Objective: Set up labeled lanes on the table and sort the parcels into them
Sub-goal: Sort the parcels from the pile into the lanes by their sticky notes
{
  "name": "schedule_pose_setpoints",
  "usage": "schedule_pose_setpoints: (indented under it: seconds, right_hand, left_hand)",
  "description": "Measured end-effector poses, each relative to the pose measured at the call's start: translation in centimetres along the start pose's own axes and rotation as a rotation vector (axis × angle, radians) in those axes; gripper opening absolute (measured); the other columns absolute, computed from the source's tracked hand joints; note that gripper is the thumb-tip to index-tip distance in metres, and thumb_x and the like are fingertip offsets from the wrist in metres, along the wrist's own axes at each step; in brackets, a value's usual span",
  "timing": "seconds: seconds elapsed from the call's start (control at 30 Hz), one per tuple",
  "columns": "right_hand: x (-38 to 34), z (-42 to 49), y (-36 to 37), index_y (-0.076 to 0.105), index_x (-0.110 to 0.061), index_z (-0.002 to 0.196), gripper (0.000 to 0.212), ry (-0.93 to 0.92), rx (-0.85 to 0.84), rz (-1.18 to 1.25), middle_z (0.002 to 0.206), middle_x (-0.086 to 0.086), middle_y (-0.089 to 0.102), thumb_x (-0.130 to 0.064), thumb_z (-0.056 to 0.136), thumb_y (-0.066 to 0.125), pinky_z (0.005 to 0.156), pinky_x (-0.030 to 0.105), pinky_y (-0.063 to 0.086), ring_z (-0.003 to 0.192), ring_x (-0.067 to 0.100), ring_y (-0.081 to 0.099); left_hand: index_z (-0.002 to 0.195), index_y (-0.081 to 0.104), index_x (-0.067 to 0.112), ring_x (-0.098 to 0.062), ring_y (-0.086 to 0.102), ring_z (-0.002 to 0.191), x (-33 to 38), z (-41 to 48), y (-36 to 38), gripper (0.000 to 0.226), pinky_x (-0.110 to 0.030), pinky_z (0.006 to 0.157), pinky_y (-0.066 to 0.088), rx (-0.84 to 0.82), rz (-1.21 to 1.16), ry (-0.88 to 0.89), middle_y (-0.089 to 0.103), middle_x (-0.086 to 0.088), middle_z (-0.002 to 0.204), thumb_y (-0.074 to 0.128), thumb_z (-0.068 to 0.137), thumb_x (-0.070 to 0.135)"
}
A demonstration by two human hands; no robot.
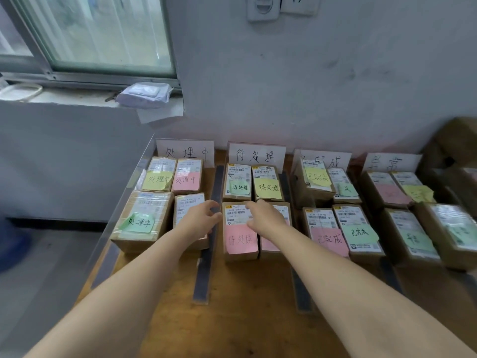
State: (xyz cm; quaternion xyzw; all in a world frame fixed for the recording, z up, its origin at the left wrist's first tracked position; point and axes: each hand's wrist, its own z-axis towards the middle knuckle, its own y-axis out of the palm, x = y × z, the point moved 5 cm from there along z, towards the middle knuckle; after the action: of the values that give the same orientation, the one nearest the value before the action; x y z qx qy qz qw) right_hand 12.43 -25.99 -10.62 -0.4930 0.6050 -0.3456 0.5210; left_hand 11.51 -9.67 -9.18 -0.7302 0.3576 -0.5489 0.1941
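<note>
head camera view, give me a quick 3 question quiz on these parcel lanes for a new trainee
1. True or false: four parcels lie in front of each sign card.
2. The left hand and right hand meet at one parcel. Its note is: A green, B pink, C yellow.
3. Fill in: on the table, the groups are divided by strips of dark ____.
Key: 1 true; 2 B; 3 tape.
</note>
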Motion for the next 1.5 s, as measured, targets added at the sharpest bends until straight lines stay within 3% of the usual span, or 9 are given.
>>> schedule_pose_setpoints:
  seconds: [0.07,0.2,0.4,0.57,0.9,1.07,1.17,1.4,1.5]
  right_hand:
    - [0.0,-1.1,-0.3,0.050,-0.020,0.132,0.043,-0.085,-0.037,-0.104,0.121,0.005,0.057,-0.027,0.092,0.062,0.077,0.031,0.051,0.101,0.021,0.058]
    - [-0.8,-3.0,0.9,0.040,-0.028,0.142,0.074,-0.229,-0.175,-0.258,0.146,0.006,0.040,-0.055,0.080,0.068,0.099,0.046,0.043,0.127,0.030,0.045]
    - [-2.0,-3.7,2.3,0.050,-0.022,0.125,0.046,-0.242,-0.101,-0.300,0.127,0.009,0.050,-0.035,0.084,0.068,0.088,0.041,0.046,0.112,0.029,0.050]
    - [-2.2,-3.0,2.6,0.051,-0.021,0.125,0.044,-0.194,-0.047,-0.283,0.124,0.009,0.051,-0.039,0.087,0.065,0.085,0.040,0.047,0.110,0.030,0.051]
    - [-0.9,-2.8,1.7,0.044,-0.026,0.137,0.060,-0.240,-0.150,-0.319,0.135,0.006,0.046,-0.053,0.085,0.060,0.091,0.043,0.042,0.117,0.029,0.049]
    - [0.3,-4.0,-1.4,0.054,-0.021,0.127,0.040,-0.219,-0.024,-0.351,0.126,0.006,0.055,-0.044,0.095,0.053,0.087,0.041,0.051,0.108,0.024,0.057]
    - [1.3,-4.9,-4.3,0.052,-0.022,0.131,0.039,-0.180,0.095,-0.354,0.126,0.005,0.057,-0.040,0.096,0.051,0.087,0.039,0.048,0.112,0.025,0.056]
    - [6.9,-8.6,-10.6,0.055,-0.020,0.124,0.037,-0.116,0.275,-0.359,0.117,0.004,0.061,-0.042,0.095,0.051,0.084,0.038,0.048,0.107,0.025,0.059]
    - [11.4,-11.3,-12.9,0.055,-0.021,0.125,0.035,-0.067,0.320,-0.338,0.122,0.004,0.061,-0.041,0.097,0.050,0.092,0.041,0.047,0.112,0.025,0.058]
  left_hand:
    - [0.130,0.047,0.020,-0.017,0.062,0.088,0.6,-0.4,-0.3,0.035,-0.029,0.074,0.055,0.026,0.056,0.014,0.060,-0.001,0.107,0.051,0.097,0.028]
    - [0.127,0.047,0.022,-0.017,0.061,0.089,0.6,-1.1,-0.1,0.032,-0.032,0.079,0.057,0.008,0.107,0.011,0.060,-0.001,0.110,0.053,0.096,0.027]
    - [0.130,0.044,0.021,-0.019,0.066,0.076,-0.1,-1.6,0.5,0.037,-0.027,0.061,0.058,-0.021,0.036,-0.038,0.061,-0.005,0.102,0.056,0.095,0.021]
    - [0.138,0.040,0.018,-0.019,0.069,0.066,-0.5,-1.8,1.1,0.047,-0.028,0.055,0.058,-0.032,0.026,-0.050,0.062,-0.009,0.108,0.055,0.094,0.014]
    - [0.125,0.048,0.018,-0.021,0.066,0.081,0.6,-1.6,0.4,0.035,-0.037,0.069,0.060,0.060,0.028,-0.008,0.064,-0.008,0.103,0.059,0.092,0.020]
    - [0.123,0.053,0.016,-0.017,0.057,0.091,3.8,-1.5,-0.4,0.032,-0.031,0.078,0.053,0.140,0.163,0.111,0.062,-0.005,0.111,0.058,0.092,0.021]
    - [0.125,0.052,0.019,-0.018,0.060,0.093,6.3,-1.7,-0.3,0.034,-0.038,0.082,0.056,0.133,0.219,0.142,0.063,-0.004,0.113,0.057,0.092,0.021]
    - [0.122,0.052,0.021,-0.016,0.059,0.090,14.5,-3.0,3.2,0.030,-0.030,0.074,0.054,0.130,0.371,0.301,0.062,-0.001,0.110,0.057,0.092,0.026]
    - [0.115,0.055,0.020,-0.016,0.057,0.087,19.0,-3.8,6.0,0.022,-0.026,0.066,0.047,0.129,0.426,0.368,0.062,0.000,0.102,0.054,0.093,0.026]
